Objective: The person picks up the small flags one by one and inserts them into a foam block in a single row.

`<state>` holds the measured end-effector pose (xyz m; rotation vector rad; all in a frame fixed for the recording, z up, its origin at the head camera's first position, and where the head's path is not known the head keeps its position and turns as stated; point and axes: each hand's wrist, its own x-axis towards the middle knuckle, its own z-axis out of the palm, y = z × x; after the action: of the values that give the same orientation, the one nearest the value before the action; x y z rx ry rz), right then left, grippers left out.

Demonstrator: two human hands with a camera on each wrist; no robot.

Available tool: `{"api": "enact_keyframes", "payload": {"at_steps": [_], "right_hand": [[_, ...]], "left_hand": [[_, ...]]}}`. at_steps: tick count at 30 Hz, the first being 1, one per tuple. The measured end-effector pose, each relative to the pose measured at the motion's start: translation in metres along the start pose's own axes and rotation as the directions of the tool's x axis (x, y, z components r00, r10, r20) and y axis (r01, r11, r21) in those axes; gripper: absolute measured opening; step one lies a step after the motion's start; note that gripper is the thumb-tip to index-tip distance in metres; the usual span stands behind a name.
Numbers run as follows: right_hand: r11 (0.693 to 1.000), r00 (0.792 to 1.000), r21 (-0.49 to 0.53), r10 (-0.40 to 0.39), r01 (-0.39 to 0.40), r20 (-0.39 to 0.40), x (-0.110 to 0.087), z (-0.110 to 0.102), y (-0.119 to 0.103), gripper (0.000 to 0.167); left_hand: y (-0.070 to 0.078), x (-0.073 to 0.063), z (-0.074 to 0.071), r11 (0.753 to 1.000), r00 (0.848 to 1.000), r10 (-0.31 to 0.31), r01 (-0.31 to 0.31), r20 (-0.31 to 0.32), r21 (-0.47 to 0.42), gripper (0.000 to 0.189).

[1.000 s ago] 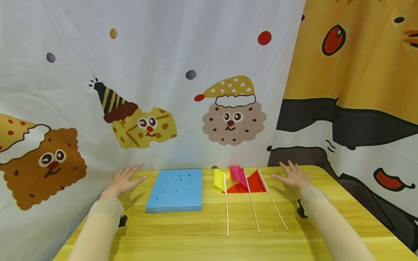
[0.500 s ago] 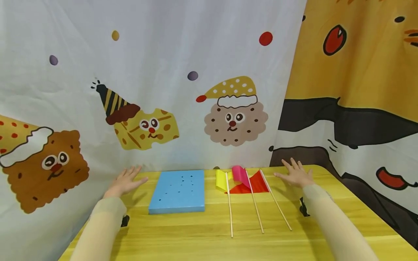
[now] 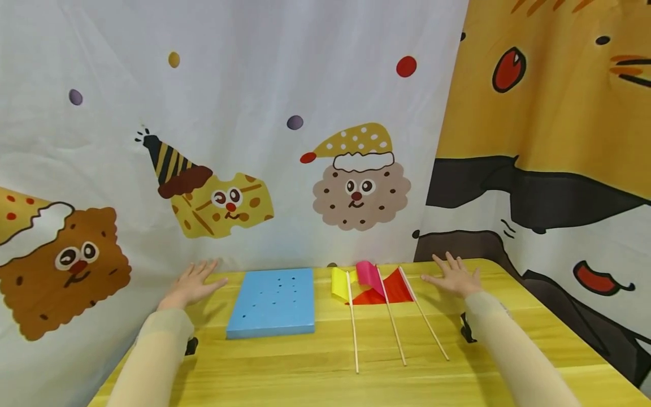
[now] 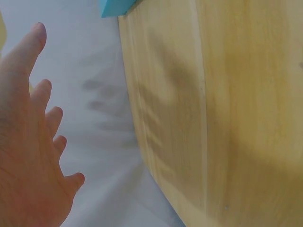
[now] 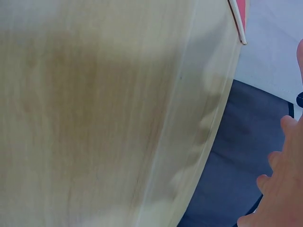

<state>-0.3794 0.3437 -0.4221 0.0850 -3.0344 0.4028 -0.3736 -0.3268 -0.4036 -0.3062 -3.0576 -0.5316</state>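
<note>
My left hand is held with fingers spread, left of a light blue block that has several small holes in its top. In the left wrist view, that hand is raised over the table edge, holding nothing. My right hand, fingers spread too, is to the right of three small flags on wooden sticks. The yellow flag lies nearest the block, the pink flag in the middle and the red flag on the right. The right wrist view catches part of the right hand and one stick end.
The yellow wood-grain table reaches back to a white cloth printed with cartoon biscuits and cheese. An orange, black and white part of the cloth hangs at the right. Dark straps show at both wrists.
The head view shifts slightly. Both hands, the block and the flags keep their places.
</note>
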Motion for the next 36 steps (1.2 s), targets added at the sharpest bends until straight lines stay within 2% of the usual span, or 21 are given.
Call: {"api": "enact_keyframes", "payload": {"at_steps": [11, 19, 22, 30, 32, 36], "right_hand": [[1.0, 1.0, 0.001, 0.006, -0.006, -0.016, -0.004, 0.001, 0.001, 0.095], [1.0, 1.0, 0.028, -0.002, 0.002, -0.019, 0.002, 0.009, 0.013, 0.097], [1.0, 1.0, 0.021, -0.013, 0.014, -0.022, 0.001, 0.01, 0.01, 0.096], [0.992, 0.992, 0.035, -0.121, 0.122, -0.025, -0.002, 0.021, -0.014, 0.083], [0.986, 0.987, 0.058, -0.153, 0.155, -0.038, -0.005, 0.024, -0.025, 0.08], [0.967, 0.975, 0.136, -0.207, 0.218, -0.085, -0.015, 0.027, -0.053, 0.078]], "left_hand": [[0.005, 0.0, -0.001, 1.0, 1.0, 0.008, -0.008, -0.004, 0.016, 0.086], [0.003, 0.005, -0.002, 1.0, 1.0, 0.007, -0.007, -0.006, 0.027, 0.088], [0.003, 0.006, -0.003, 1.0, 1.0, 0.01, -0.009, -0.007, 0.025, 0.088], [0.004, 0.005, -0.002, 1.0, 1.0, 0.017, -0.017, -0.004, -0.014, 0.086], [0.004, 0.005, 0.001, 0.998, 1.0, 0.028, -0.028, -0.008, -0.05, 0.084], [0.006, 0.005, 0.01, 0.98, 0.999, 0.052, -0.054, -0.015, -0.189, 0.08]]}}
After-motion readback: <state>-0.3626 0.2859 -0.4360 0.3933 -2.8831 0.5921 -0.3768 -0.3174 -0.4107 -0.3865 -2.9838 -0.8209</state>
